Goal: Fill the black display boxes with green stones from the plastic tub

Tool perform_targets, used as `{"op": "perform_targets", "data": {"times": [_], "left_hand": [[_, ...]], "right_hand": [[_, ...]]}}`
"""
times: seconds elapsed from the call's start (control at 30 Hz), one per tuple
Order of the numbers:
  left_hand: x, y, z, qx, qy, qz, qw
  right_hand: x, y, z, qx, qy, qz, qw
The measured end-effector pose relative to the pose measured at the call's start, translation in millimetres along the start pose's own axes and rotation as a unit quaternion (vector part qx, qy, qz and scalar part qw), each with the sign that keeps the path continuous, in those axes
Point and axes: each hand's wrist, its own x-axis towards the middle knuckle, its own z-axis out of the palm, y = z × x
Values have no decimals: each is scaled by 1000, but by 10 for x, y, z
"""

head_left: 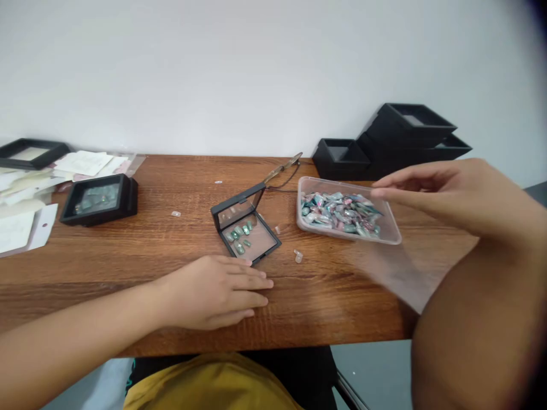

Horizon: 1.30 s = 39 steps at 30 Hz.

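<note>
My left hand (217,293) lies flat on the table with fingers stretched out, at the front of a small black case (268,250). The case stands open, its windowed lid raised, and several green press-on nails (240,232) lie inside on the left part. My right hand (431,191) is at the far right rim of a clear plastic tub (350,234), thumb and forefinger closed on that rim. Many teal, pink and silvery press-on nails (342,210) fill the tub in a loose heap.
Small clear pieces (298,256) lie between case and tub. Behind the case is a pair of glasses (282,168) with a cord. Black boxes (410,136) are stacked back right. On the left are another black box (100,199) and papers (25,222). Clear film (393,267) hangs over the front edge.
</note>
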Motion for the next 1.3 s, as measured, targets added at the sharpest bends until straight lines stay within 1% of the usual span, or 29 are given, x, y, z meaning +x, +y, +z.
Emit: {"op": "perform_targets", "data": {"times": [0.03,0.07,0.1,0.17,0.2,0.27,0.37,0.53,0.63,0.73,0.9,1.0,1.07,1.2,1.3], "left_hand": [[-2,8,-3,10,4,1,1000],[-4,15,-7,22,10,3,1000],[-8,23,-12,35,16,5,999],[-13,38,-29,66,26,5,997],[-14,45,-41,83,31,3,996],[-11,57,-72,112,39,-2,993],[0,63,-121,127,43,-6,991],[-13,40,-172,121,60,-7,991],[-15,27,-192,96,65,8,993],[0,28,-209,67,53,34,996],[0,31,-199,32,43,48,997],[-11,19,-181,14,44,40,998],[-8,9,-179,1,49,31,998],[15,-10,-196,-21,55,33,998],[26,-21,-210,-26,55,42,997]], "right_hand": [[90,120,-63,-25,-53,39,998],[165,220,-100,-46,-90,68,993],[221,300,-110,-64,-106,96,988],[271,404,-69,-81,-116,115,983],[268,435,-29,-83,-115,108,984],[226,461,52,-81,-111,68,988],[150,421,125,-82,-94,12,992],[154,267,194,-77,-103,12,992],[200,263,244,-67,-113,-14,991],[226,295,261,-64,-116,-40,990],[208,246,234,-74,-115,-51,989],[189,195,229,-83,-110,-26,990],[185,193,231,-76,-122,-10,990],[192,269,231,-13,-140,0,990],[192,328,222,43,-134,-28,990]]}}
